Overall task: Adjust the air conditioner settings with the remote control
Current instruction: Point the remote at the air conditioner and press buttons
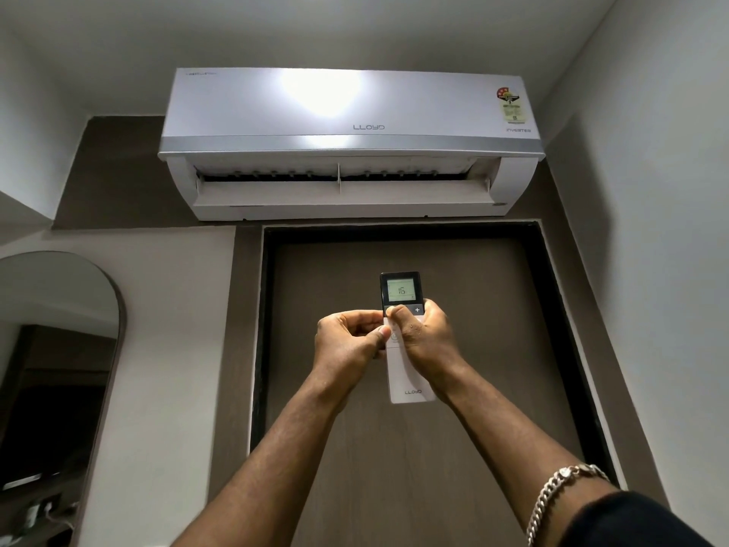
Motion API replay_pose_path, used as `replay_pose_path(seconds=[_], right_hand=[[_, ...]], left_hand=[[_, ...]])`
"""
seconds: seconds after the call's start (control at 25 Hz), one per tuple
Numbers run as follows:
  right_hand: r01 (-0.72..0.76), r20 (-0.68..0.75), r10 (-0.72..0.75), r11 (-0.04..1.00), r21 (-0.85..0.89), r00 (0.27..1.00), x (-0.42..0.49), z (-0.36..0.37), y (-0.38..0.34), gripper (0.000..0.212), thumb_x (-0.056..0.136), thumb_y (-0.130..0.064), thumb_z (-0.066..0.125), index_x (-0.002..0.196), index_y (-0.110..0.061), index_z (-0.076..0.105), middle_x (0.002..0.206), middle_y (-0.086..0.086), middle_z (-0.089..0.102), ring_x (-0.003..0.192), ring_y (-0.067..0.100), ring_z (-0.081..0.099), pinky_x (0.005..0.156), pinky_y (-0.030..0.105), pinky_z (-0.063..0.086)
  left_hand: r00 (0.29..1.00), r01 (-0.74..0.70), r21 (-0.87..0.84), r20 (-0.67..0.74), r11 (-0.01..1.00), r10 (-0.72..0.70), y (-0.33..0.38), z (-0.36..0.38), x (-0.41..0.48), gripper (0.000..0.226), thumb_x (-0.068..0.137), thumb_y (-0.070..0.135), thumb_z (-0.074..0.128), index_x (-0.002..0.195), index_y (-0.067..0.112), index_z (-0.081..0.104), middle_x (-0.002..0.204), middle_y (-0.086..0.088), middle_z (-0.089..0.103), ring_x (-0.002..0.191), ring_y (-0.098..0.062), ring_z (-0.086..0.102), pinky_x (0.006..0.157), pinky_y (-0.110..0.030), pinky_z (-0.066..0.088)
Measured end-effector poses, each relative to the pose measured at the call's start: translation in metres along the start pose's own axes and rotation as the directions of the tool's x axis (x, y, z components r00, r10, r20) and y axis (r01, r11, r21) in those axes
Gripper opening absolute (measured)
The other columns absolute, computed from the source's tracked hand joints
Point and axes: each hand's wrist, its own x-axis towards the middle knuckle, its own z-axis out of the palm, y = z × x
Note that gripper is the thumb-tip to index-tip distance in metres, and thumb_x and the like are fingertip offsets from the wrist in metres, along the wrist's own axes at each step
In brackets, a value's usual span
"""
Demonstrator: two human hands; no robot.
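Note:
A white wall-mounted air conditioner (347,112) hangs high above a door, its bottom flap open. Below it I hold a slim white remote control (406,373) upright, pointed up at the unit. The dark top part carries a lit display (400,290) that reads 16. My right hand (424,337) wraps the remote from the right, its thumb pressed on the button left of the plus key. From the left, my left hand (349,341) grips the remote's edge with thumb and fingers.
A brown door (394,448) in a dark frame fills the wall behind the remote. An arched mirror (59,369) stands on the left wall. White walls close in on both sides. A silver chain bracelet (560,495) sits on my right wrist.

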Motion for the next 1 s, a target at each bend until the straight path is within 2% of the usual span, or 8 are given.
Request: replay_pose_path(seconds=[0.12,0.2,0.36,0.44,0.6,0.68,0.8,1.0], right_hand=[[-0.011,0.022,0.012,1.0,-0.017,1.0,-0.001,0.001,0.001,0.049,0.093,-0.04,0.055,0.127,-0.007,0.043,0.108,0.017,0.065,0.085,0.026,0.068,0.062,0.031,0.055],[-0.012,0.027,0.013,1.0,-0.019,1.0,0.0,0.001,0.002,0.052,0.093,-0.04,0.055,0.13,-0.006,0.042,0.11,0.018,0.065,0.087,0.027,0.069,0.063,0.033,0.056],[-0.035,0.05,0.037,0.999,-0.031,0.998,0.0,0.001,0.003,0.047,0.094,-0.038,0.051,0.131,-0.009,0.042,0.113,0.017,0.065,0.091,0.028,0.068,0.071,0.04,0.059],[-0.064,0.102,0.065,0.998,-0.017,0.993,-0.002,-0.002,0.004,0.043,0.095,-0.033,0.047,0.133,-0.012,0.04,0.108,0.01,0.064,0.088,0.023,0.066,0.065,0.033,0.056],[-0.13,0.215,0.136,0.991,-0.042,0.967,-0.011,-0.015,0.007,0.026,0.096,-0.025,0.043,0.12,-0.016,0.046,0.096,0.002,0.062,0.077,0.012,0.063,0.053,0.018,0.049],[-0.155,0.241,0.168,0.985,-0.071,0.956,-0.017,-0.027,0.01,0.027,0.096,-0.022,0.043,0.12,-0.012,0.049,0.098,0.002,0.064,0.08,0.014,0.064,0.058,0.022,0.052],[-0.244,0.2,0.26,0.965,-0.1,0.945,-0.039,-0.048,0.028,0.03,0.091,-0.017,0.049,0.118,-0.005,0.058,0.102,0.013,0.07,0.083,0.024,0.067,0.07,0.038,0.054],[-0.465,0.072,0.478,0.873,-0.149,0.875,-0.109,-0.107,0.093,0.024,0.084,-0.014,0.066,0.106,-0.004,0.066,0.099,0.017,0.075,0.087,0.027,0.071,0.068,0.039,0.053]], left_hand=[[1.0,0.003,0.007,-0.01,1.0,-0.002,0.0,-0.001,0.0,0.022,0.081,0.014,0.072,0.101,0.006,0.07,0.095,-0.01,0.073,0.082,-0.018,0.074,0.061,-0.019,0.058],[1.0,0.01,0.0,-0.007,1.0,-0.01,0.0,-0.002,0.0,0.021,0.081,0.014,0.072,0.1,0.006,0.07,0.096,-0.011,0.073,0.082,-0.019,0.074,0.062,-0.02,0.058],[0.999,0.045,-0.015,-0.013,0.999,-0.045,-0.001,-0.003,-0.002,0.024,0.08,0.015,0.073,0.101,0.004,0.07,0.096,-0.012,0.074,0.082,-0.02,0.075,0.062,-0.022,0.059],[0.997,0.079,-0.03,-0.016,0.996,-0.079,-0.001,-0.003,-0.004,0.026,0.079,0.015,0.074,0.101,0.004,0.069,0.095,-0.012,0.074,0.079,-0.019,0.075,0.06,-0.023,0.059],[0.988,0.155,-0.07,0.017,0.985,-0.155,-0.007,-0.002,-0.011,0.02,0.078,0.011,0.075,0.096,0.003,0.069,0.092,-0.014,0.075,0.075,-0.02,0.076,0.058,-0.025,0.059],[0.982,0.185,-0.109,0.065,0.977,-0.178,-0.012,0.003,-0.02,0.014,0.077,0.008,0.074,0.09,0.005,0.07,0.087,-0.014,0.075,0.072,-0.021,0.075,0.059,-0.027,0.059],[0.963,0.259,-0.151,0.118,0.954,-0.243,-0.03,0.022,-0.044,0.01,0.078,0.001,0.071,0.088,0.002,0.07,0.082,-0.015,0.073,0.07,-0.024,0.069,0.057,-0.027,0.059],[0.858,0.467,-0.085,0.284,0.88,-0.427,-0.087,0.079,-0.101,0.011,0.078,-0.004,0.069,0.089,-0.001,0.069,0.087,-0.021,0.072,0.071,-0.027,0.069,0.055,-0.024,0.058]])
